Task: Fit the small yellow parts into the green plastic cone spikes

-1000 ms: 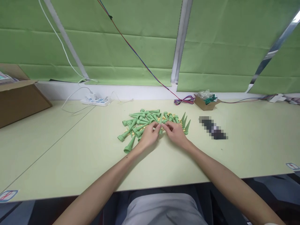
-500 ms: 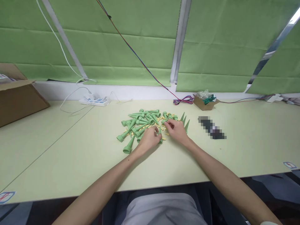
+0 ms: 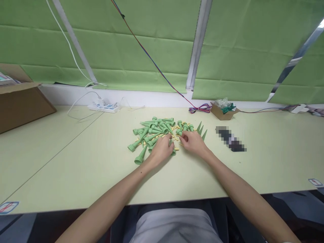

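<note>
A pile of green plastic cone-shaped spikes, with wide collars and pointed ends, lies on the table in front of me. Small yellow pieces are scattered among them. At the pile's near right side my left hand is curled around a green spike, its wide end showing below the fingers. Just to the right, my right hand has thumb and fingers pinched together. What sits in that pinch is too small to make out. Beyond the right hand, several green spikes lie side by side, partly covered by it.
A small cardboard box with clear plastic and green material stands at the back beside a coiled cable. Right of my hands lies a blurred dark object. A power strip and a large cardboard box are on the left.
My right hand has drawn slightly toward me, away from the green spikes behind it. The left hand keeps its place at the spike. The view has shifted slightly.
</note>
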A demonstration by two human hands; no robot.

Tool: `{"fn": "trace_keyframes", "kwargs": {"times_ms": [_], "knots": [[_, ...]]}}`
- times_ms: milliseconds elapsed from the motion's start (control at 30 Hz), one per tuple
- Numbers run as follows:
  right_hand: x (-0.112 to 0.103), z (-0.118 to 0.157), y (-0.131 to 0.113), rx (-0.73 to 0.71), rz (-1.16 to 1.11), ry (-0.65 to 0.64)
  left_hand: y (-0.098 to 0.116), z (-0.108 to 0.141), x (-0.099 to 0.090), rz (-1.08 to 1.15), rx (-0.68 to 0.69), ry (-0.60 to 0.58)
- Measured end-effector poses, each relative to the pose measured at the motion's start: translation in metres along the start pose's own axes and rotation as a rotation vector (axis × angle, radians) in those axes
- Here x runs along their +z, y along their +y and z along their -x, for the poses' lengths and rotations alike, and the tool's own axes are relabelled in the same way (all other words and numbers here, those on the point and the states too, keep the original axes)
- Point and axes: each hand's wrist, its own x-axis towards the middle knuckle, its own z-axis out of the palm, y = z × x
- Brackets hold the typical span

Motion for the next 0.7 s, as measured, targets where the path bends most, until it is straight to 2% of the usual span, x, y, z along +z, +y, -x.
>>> {"fn": "trace_keyframes", "kwargs": {"times_ms": [267,500,700], "knots": [[-0.004,0.001,-0.002,-0.025,0.160,-0.079,0.006,-0.001,-0.005,-0.002,0.070,0.066],[-0.005,0.003,-0.004,-0.012,0.241,-0.169,0.009,0.000,-0.004,-0.078,0.129,0.045],[-0.005,0.005,-0.005,-0.006,0.260,-0.217,0.013,0.005,-0.005,-0.114,0.174,-0.040]]}}
